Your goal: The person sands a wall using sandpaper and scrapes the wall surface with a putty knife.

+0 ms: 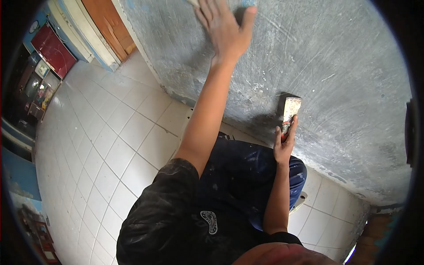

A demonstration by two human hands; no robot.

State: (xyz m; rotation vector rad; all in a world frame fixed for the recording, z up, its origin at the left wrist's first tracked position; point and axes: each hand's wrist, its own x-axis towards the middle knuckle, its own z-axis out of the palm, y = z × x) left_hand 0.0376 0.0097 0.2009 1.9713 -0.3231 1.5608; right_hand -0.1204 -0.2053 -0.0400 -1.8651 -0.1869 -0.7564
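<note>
My left hand reaches up at the top of the view. It lies against the grey wall, fingers stretched out and thumb spread. A small pale thing shows beside its fingertips at the frame's edge; I cannot make out what it is. Lower and to the right, my right hand is closed around the handle of a putty knife. Its wide, paint-crusted blade points up close to the wall and casts a shadow there. Whether the blade touches the wall, I cannot tell.
White floor tiles run along the wall's foot. My knees in dark blue trousers are bent close to the wall. At far left are a wooden door, a red panel and shelves with small items.
</note>
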